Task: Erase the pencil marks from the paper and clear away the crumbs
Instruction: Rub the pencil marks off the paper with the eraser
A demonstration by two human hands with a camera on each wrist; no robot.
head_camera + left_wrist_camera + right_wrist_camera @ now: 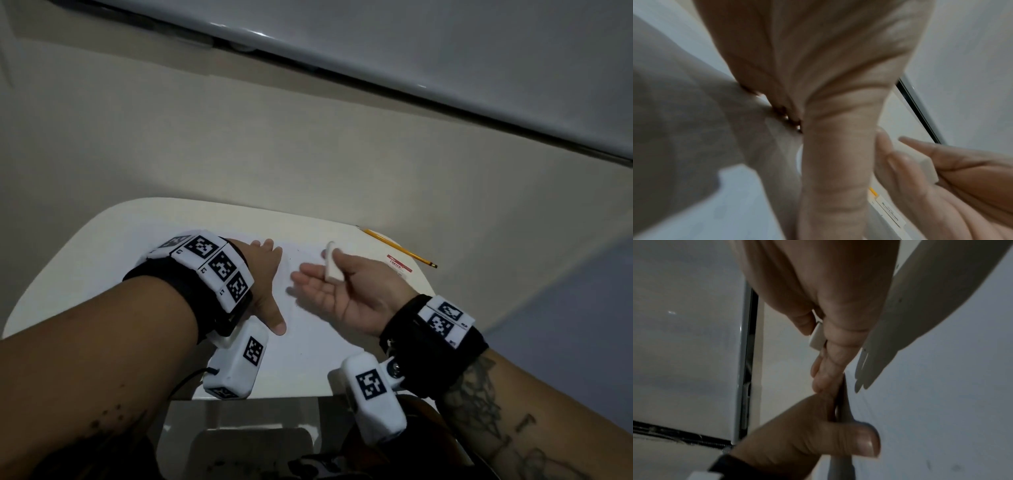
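A white sheet of paper point(308, 346) lies on a small white table point(102, 260). My left hand point(269, 274) lies flat on the sheet's left part, fingers straight and thumb spread toward me; in the left wrist view the left hand point(818, 81) presses on the paper point(725, 203). My right hand point(329, 274) hovers just right of it, palm turned up. It pinches a white eraser point(332, 265) between thumb and forefinger, its other fingers stretched out. The eraser point(816, 337) also shows in the right wrist view. A few tiny dark specks dot the paper point(941, 402).
A yellow pencil point(397, 247) lies at the table's far right corner, beside a red and white paper label point(399, 264). A long pale grey panel point(411, 51) runs across the back. Below the table's near edge sits a white seat point(239, 442).
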